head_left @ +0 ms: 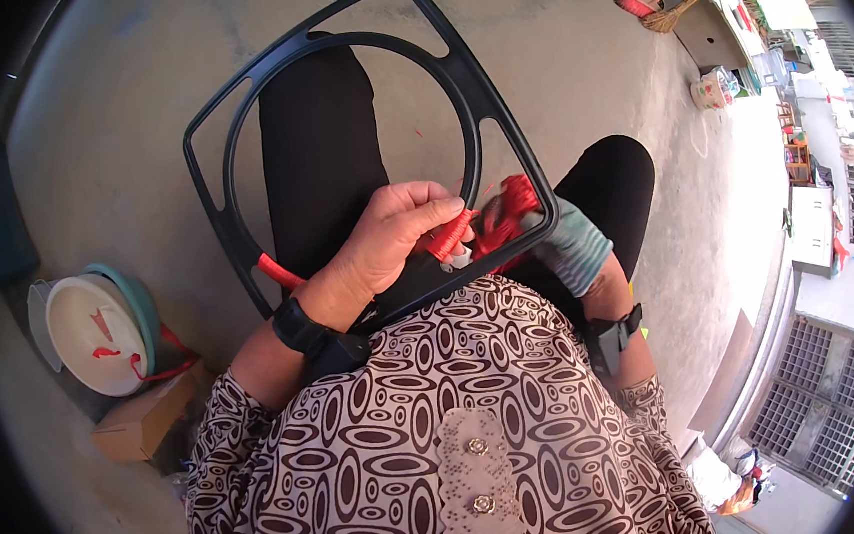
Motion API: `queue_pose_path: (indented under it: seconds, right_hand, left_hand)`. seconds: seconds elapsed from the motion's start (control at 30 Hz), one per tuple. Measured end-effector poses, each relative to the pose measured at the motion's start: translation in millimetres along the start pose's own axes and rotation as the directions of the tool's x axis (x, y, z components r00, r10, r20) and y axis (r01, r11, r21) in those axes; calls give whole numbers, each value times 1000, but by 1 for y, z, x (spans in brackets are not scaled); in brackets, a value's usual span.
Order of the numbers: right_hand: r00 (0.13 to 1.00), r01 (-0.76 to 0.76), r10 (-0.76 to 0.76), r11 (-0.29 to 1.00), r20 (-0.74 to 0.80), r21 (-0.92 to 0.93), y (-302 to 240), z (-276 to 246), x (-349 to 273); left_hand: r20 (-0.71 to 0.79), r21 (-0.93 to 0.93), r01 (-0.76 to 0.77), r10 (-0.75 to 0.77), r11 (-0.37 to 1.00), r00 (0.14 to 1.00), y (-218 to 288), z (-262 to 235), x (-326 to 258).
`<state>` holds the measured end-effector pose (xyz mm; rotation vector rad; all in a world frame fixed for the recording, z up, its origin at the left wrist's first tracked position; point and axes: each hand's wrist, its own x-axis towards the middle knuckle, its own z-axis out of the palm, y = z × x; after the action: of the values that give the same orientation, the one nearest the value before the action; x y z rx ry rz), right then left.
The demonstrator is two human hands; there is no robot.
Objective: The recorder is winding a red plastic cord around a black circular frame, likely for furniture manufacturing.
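Note:
A black frame (496, 101), squarish with rounded corners and a round inner ring, lies tilted over my lap. Red cord (452, 235) is wound tightly around the ring's near right part, where the thumb and fingers of my left hand (394, 231) pinch it. Another red-wrapped stretch (279, 272) shows at the frame's left side. My right hand (545, 233), in a glove with a grey-green striped cuff and red over the fingers, is beside the frame's near right corner. Motion blurs its fingers, so what they hold cannot be made out. Something small and whitish (458, 258) sits below the wound cord.
On the left, a cream basin (70, 340) with red strips inside stands against a teal basin (149, 299), near a cardboard box (148, 419). A broom (673, 15) lies at the far right. Shelves and household goods line the right side, beside a window grille (818, 397).

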<state>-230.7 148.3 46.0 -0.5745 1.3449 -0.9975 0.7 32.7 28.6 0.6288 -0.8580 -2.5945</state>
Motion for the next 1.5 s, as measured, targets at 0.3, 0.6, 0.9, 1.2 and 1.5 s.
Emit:
queue_pose_path:
  seconds: [0.3,0.6,0.9,1.2,1.5]
  right_hand:
    - [926,327,-329,944,187,42,-13,50,58]
    - [952,218,-257,950,166,222,17,49,72]
    - [911,372,-384,603,-152,705,-20,-36,24]
    - [938,335,-330,789,-104,515,-9,-109,-71]
    - [992,70,-56,989,-109,129,-14,-22,-34]
  left_hand:
    - [-4,209,-163,167,964,986,0,9,-1]
    - [-131,40,29,-24,999,991,1,6,2]
    - [-4,-83,118,-119,990,993,4,-1,2]
    - [-27,-12,56,-56,998,998,6,3,4]
    - [-47,60,-39,42,997,998,5,6,3]
